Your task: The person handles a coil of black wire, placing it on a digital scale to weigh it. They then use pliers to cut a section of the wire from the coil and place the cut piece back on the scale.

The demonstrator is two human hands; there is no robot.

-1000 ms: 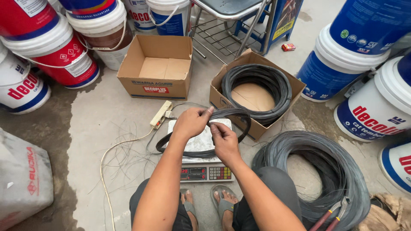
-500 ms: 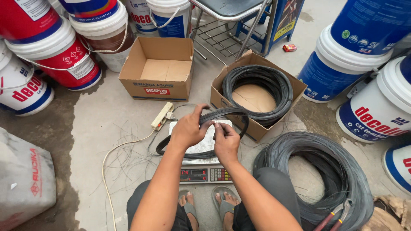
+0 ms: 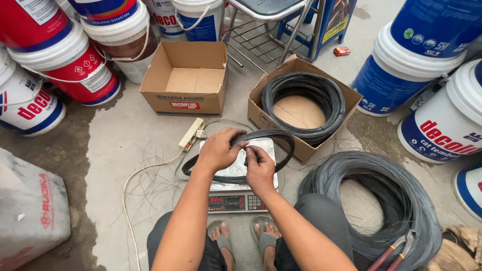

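I squat over a digital scale (image 3: 236,201) with a steel pan. A small coil of dark wire (image 3: 273,136) lies across the pan. My left hand (image 3: 218,150) grips the coil at its near side. Close beside it, my right hand (image 3: 259,168) pinches the same strands. Both hands meet over the middle of the pan. My sandalled feet sit just below the scale's display.
A cardboard box (image 3: 351,95) holding a wire coil (image 3: 303,100) stands behind the scale; an empty box (image 3: 187,78) is to its left. A large wire coil (image 3: 381,200) with red-handled cutters (image 3: 394,251) lies right. Paint buckets (image 3: 75,65) ring the area. A power strip (image 3: 192,134) lies left.
Both hands have drawn slightly nearer to me over the pan, working along the small coil. The coil has shifted a little on the scale.
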